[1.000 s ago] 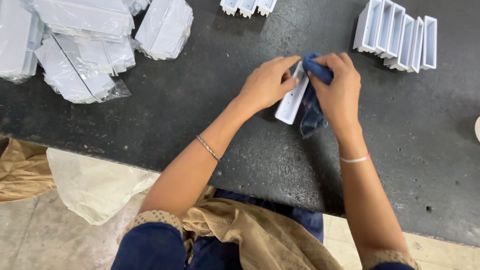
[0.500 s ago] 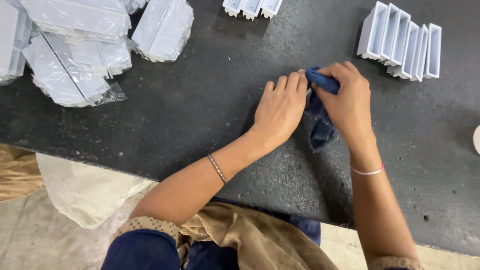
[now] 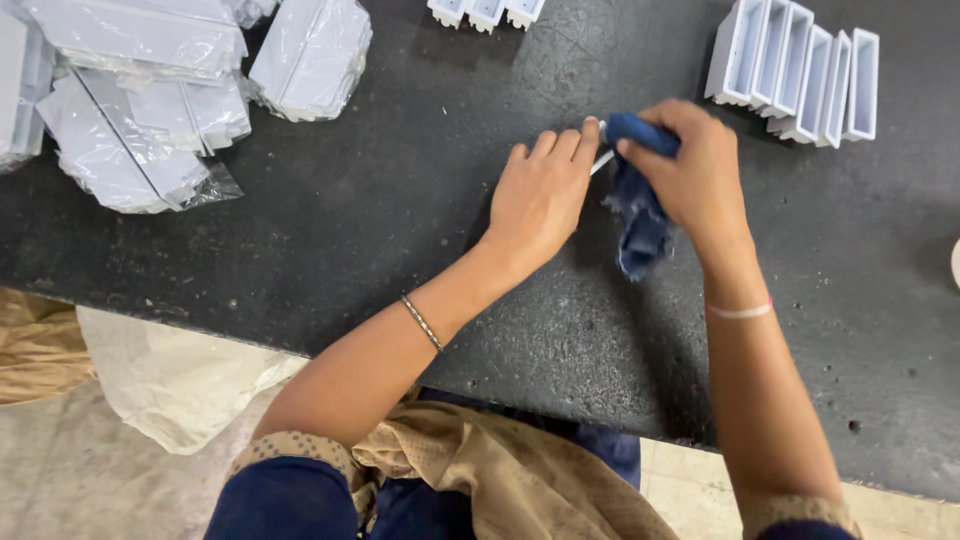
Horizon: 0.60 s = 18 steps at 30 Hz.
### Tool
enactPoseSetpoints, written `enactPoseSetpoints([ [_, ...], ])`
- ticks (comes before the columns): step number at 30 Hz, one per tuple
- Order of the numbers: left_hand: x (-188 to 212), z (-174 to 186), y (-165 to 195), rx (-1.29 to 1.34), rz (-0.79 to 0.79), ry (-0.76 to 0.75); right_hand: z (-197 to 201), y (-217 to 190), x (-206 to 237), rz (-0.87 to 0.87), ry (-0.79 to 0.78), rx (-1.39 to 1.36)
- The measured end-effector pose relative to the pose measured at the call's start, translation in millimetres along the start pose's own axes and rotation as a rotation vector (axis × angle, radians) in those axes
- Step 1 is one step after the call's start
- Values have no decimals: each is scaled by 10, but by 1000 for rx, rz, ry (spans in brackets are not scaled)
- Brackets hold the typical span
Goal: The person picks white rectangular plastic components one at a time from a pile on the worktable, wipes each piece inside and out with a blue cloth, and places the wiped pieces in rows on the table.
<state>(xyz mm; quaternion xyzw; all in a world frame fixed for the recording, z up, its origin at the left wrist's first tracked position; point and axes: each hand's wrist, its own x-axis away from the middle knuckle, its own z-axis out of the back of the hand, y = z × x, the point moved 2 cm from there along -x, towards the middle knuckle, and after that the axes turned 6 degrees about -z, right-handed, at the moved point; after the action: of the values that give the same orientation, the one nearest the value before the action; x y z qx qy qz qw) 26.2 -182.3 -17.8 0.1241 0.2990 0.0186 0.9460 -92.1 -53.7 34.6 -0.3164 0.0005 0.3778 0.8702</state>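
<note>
My left hand (image 3: pixel 541 195) lies flat, palm down, on a white plastic piece (image 3: pixel 603 160) on the black table (image 3: pixel 400 230); only a thin edge of the piece shows past my fingertips. My right hand (image 3: pixel 690 175) grips a dark blue cloth (image 3: pixel 638 210), its upper end bunched against that white edge and its frayed end hanging down onto the table.
A row of white open rectangular frames (image 3: pixel 795 68) stands at the back right. More white pieces (image 3: pixel 485 12) sit at the top middle. Clear plastic bags of white parts (image 3: pixel 150 100) are piled at the back left. A pale sack (image 3: pixel 170 380) lies on the floor below the table edge.
The white piece was held up between both hands; my left hand has since pressed it flat on the table and covers it. My right hand keeps the cloth at its end.
</note>
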Motion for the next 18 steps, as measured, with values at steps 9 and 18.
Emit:
enactPoseSetpoints([
  [9,-30,56,39,-80,26,-45,-5,26,-133,2,-32,16],
  [18,-36,19,33,-51,34,-78,-96,63,-327,-7,-74,3],
])
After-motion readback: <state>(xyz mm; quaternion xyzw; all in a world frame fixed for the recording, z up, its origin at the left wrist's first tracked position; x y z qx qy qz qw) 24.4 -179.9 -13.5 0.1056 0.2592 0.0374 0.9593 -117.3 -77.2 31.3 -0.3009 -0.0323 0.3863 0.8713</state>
